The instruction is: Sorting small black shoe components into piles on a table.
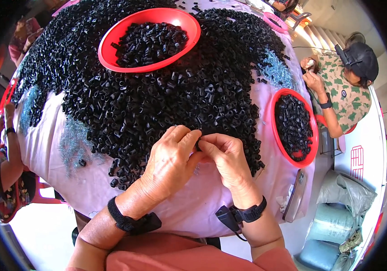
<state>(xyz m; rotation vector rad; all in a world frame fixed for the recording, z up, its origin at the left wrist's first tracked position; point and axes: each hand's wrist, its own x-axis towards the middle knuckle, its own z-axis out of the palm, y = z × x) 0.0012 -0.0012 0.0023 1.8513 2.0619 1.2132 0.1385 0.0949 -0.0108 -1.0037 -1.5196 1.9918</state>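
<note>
My left hand [170, 158] and my right hand [226, 159] meet over the near edge of a big heap of small black plastic parts [157, 101]. Between their pinched fingertips sits one small black plastic part [198, 145], mostly covered by the fingers. Both hands are closed on it. To the left of my hands lies a loose pile of tiny see-through bluish plastic pieces [74, 142]. A red basin [107, 49] holding more black parts rests on the heap, beyond my hands.
A second red basin [310, 156] with black parts stands at the right, a phone [295, 195] below it. More bluish pieces [274, 70] lie beyond. A co-worker in a cap [360, 58] sits right; another person's arm [12, 144] reaches in left. Full bags [333, 223] stand on the floor.
</note>
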